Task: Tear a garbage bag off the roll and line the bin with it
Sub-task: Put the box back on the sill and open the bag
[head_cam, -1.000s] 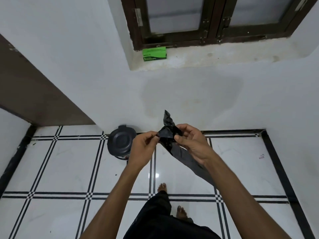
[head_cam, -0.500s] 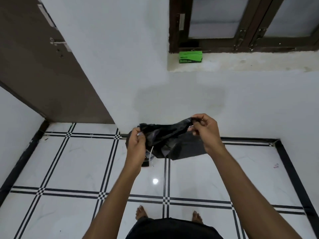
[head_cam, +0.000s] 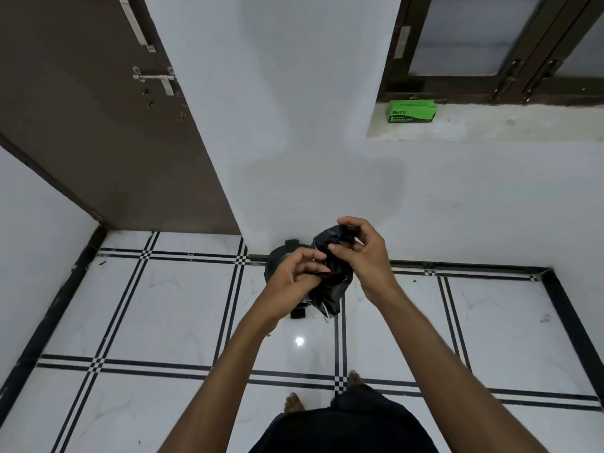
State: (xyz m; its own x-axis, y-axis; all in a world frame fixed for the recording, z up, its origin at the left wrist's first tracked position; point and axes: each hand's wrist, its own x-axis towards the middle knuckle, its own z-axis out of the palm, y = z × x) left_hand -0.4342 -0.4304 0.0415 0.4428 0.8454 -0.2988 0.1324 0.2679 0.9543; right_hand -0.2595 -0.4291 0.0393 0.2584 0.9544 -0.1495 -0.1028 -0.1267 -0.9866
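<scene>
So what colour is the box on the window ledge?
Bright green box with dark lettering, seen in the head view.

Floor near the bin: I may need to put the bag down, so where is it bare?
Bare tiles lie left of the bin, toward the door, and more to its right, up to the black border. It is crowded at the bin itself, where both hands work the bag.

Head-worn camera looks steeply down, close over both forearms.
</scene>
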